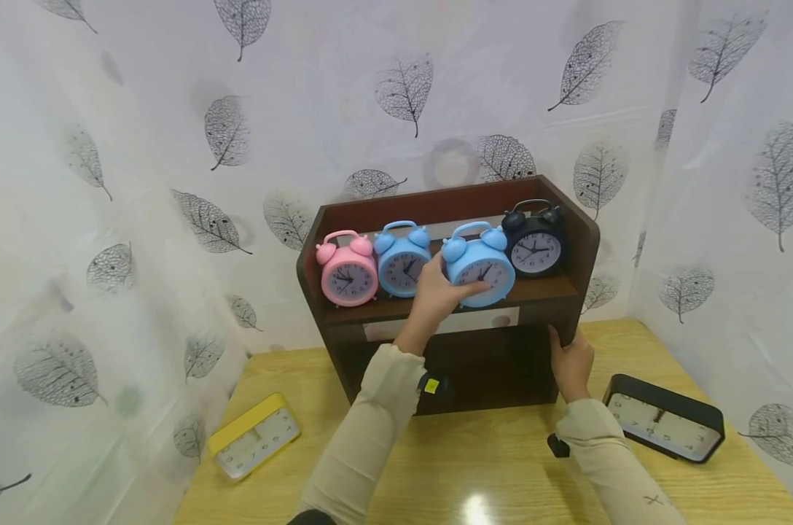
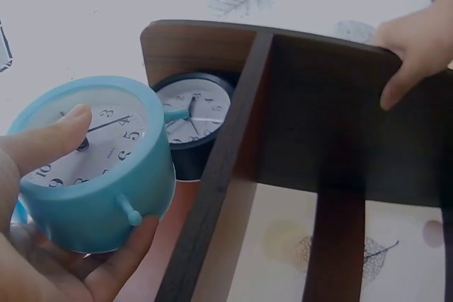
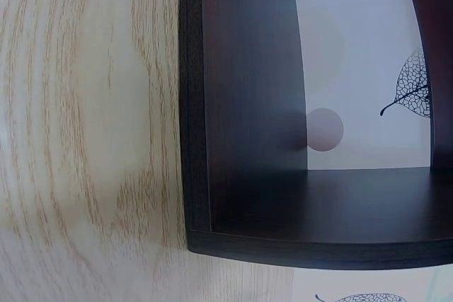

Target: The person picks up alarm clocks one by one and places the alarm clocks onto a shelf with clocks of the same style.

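Observation:
In the head view my left hand (image 1: 434, 293) holds a light blue twin-bell alarm clock (image 1: 495, 266) at the front of the upper shelf. Its thumb lies across the dial, and the left wrist view shows fingers curled under the blue case (image 2: 134, 189). My right hand (image 1: 572, 362) grips the right side panel of the dark brown shelf unit (image 1: 583, 270), thumb on the inner face. Left of the held clock stand a second blue alarm clock (image 1: 396, 251) and a pink one (image 1: 349, 283). A black alarm clock (image 1: 534, 251) stands at the right end.
A yellow-topped rectangular clock (image 1: 255, 434) lies on the wooden table (image 1: 501, 467) to the left. To the right is a black-framed rectangular clock (image 1: 665, 419). Behind the unit hangs a leaf-patterned sheet (image 1: 344, 95). The lower compartment (image 3: 255, 104) has an open back.

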Tool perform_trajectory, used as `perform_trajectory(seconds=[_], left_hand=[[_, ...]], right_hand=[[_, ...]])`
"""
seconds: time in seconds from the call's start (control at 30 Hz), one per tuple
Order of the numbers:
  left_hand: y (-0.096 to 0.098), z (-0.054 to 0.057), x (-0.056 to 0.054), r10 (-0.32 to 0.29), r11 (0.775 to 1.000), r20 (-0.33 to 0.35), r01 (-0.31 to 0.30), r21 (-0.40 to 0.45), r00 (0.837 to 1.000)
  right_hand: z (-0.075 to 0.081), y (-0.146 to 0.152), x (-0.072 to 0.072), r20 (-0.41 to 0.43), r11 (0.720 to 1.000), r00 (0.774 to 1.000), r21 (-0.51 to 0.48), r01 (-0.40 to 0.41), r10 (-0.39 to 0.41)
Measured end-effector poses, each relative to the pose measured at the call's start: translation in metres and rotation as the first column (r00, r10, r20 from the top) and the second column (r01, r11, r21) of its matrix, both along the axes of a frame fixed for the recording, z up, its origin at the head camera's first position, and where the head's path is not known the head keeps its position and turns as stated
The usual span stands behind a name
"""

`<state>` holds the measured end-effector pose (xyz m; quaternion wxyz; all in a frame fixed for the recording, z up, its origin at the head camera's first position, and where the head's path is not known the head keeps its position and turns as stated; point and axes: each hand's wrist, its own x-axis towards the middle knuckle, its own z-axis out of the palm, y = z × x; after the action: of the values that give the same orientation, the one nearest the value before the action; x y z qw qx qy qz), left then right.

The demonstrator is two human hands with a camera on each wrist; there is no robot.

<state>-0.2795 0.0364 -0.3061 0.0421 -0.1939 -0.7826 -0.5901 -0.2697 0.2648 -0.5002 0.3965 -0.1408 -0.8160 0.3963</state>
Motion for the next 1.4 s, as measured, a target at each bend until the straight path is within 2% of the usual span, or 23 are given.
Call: perform_trajectory(seconds=[0.43,0.63,1.07,1.4], left_hand=[[0.005,-0.005,-0.010,-0.024,0.999,0.035,0.026,-0.038,0.999],[0.008,-0.005,-0.011,-0.037,0.999,0.043,0.037,-0.009,0.998],[0.010,-0.006,-0.013,0.006,0.999,0.058,-0.004,-0.048,0.998],[0.017,-0.004,-0.011,0.092,0.988,0.046,-0.085,-0.128,0.995]], right_hand=[[-0.002,0.001,-0.001,-0.008,1.000,1.000,-0.001,0.001,-0.001],[-0.001,0.000,-0.001,-0.018,1.000,1.000,0.000,0.003,-0.003],[-0.001,0.000,0.000,-0.017,1.000,1.000,0.007,-0.002,0.002],[0.000,-0.001,0.001,-0.014,1.000,1.000,-0.004,-0.001,0.001]])
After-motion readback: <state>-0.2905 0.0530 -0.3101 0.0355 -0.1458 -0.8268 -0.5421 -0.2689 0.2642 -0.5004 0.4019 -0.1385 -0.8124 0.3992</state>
